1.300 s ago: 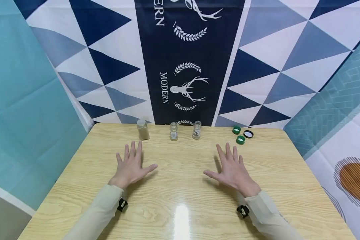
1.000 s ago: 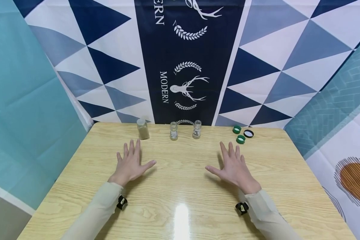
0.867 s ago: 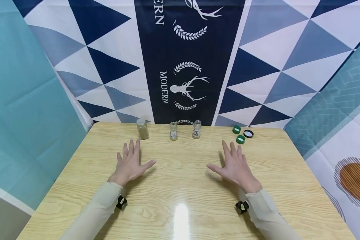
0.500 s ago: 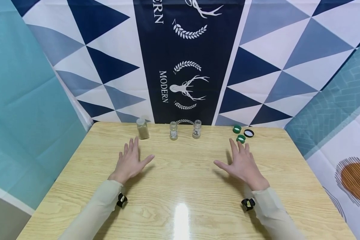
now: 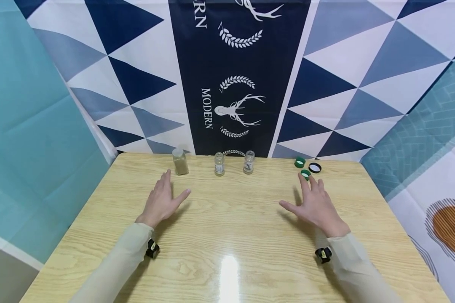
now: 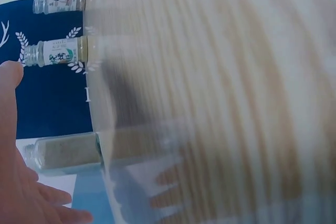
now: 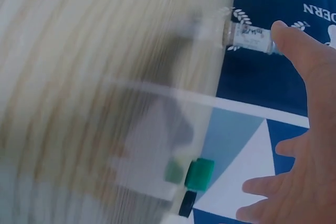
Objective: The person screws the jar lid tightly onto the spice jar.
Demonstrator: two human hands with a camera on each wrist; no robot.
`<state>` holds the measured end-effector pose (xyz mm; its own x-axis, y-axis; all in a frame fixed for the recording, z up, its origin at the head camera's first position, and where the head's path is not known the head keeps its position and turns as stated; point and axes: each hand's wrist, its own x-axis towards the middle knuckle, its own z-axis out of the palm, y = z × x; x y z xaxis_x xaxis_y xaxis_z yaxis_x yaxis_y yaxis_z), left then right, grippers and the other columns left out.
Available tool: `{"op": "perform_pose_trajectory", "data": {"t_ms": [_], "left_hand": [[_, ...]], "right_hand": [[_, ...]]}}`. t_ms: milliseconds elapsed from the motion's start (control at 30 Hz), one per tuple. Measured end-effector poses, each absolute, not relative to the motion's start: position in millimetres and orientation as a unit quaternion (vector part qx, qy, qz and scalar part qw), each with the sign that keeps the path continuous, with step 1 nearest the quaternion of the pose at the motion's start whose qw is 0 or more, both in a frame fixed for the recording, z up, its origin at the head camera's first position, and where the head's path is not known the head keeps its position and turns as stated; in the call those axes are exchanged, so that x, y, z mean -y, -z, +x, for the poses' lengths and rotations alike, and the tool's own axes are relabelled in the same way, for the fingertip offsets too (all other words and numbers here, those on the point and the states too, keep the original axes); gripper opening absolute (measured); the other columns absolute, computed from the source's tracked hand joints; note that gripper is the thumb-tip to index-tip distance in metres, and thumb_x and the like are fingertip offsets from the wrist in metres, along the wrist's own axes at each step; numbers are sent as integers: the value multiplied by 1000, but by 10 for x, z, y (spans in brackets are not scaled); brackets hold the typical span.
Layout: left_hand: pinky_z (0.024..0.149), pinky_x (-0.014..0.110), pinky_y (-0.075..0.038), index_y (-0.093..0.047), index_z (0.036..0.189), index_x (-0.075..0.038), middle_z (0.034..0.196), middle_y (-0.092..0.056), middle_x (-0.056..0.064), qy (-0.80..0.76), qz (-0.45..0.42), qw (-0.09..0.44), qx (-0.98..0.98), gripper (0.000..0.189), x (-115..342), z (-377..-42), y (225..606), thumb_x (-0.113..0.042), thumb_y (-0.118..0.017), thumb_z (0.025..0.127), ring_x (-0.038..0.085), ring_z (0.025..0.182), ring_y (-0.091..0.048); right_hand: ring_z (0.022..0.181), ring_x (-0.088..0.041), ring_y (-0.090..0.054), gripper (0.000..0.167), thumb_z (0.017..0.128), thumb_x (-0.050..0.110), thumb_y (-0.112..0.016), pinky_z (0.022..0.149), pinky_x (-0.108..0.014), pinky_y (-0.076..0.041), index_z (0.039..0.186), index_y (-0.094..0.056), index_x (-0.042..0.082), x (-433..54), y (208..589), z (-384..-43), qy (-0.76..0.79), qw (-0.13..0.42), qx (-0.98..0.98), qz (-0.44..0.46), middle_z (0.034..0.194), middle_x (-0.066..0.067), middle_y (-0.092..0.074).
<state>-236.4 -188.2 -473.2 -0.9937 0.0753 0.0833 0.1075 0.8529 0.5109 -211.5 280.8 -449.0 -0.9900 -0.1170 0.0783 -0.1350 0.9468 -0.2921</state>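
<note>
My left hand (image 5: 160,204) hovers over the table, thumb spread and fingers extended, holding nothing. Just beyond its fingertips stands a large square glass jar (image 5: 180,163) filled with tan powder, also visible in the left wrist view as the jar (image 6: 68,153). Two small clear bottles with labels, one left (image 5: 219,165) and one right (image 5: 249,163), stand upright at the back middle. My right hand (image 5: 318,206), also holding nothing, has its fingertips overlapping the nearer green cap (image 5: 305,173) in the head view; contact cannot be told. Beside that lie another green cap (image 5: 299,162) and a black cap (image 5: 315,168).
All of this is on a glossy wood-grain table (image 5: 227,223) with a bright reflection near the front. A patterned cloth (image 5: 235,84) hangs right behind the back edge. Teal cloth (image 5: 34,126) borders the left side, and more patterned fabric (image 5: 440,168) the right.
My right hand has moved right and forward, toward the caps. The left hand has turned slightly, its fingers drawing closer together. Jar, bottles and caps have stayed in place.
</note>
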Motion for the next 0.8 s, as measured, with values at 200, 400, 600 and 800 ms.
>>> {"op": "perform_pose_trajectory", "data": {"t_ms": [200,400,600,800], "left_hand": [[118,72,-28,-5,165,-5,169,-18,26,269,-59,46,960,111,1905,-2409,4720,-77,-49,93,51,152,-23],[121,68,-26,-5,165,-5,170,-16,24,266,-66,45,961,111,1910,-2461,4688,-77,-50,93,49,153,-22],[123,65,-24,-2,166,-6,171,-13,22,272,-58,32,960,110,1921,-2508,4650,-76,-48,94,48,155,-20],[120,67,-28,-1,166,-9,172,-14,20,276,-44,25,960,113,1967,-2543,4664,-81,-46,92,45,156,-19]], "right_hand": [[142,-70,-16,114,87,75,-63,109,-81,-27,161,-20,0,-2930,4500,-2128,-163,18,984,63,157,-43,-23],[142,-67,-19,110,94,69,-60,108,-80,-30,161,-13,-5,-3010,4502,-2168,-189,-4,980,68,157,-45,-20],[143,-64,-21,102,101,58,-57,113,-76,-27,160,-7,-9,-3083,4494,-2244,-228,-17,971,71,158,-46,-17],[146,-62,-19,102,101,50,-61,115,-75,-25,162,-1,-7,-3114,4466,-2290,-247,-39,965,73,160,-45,-12]]}}
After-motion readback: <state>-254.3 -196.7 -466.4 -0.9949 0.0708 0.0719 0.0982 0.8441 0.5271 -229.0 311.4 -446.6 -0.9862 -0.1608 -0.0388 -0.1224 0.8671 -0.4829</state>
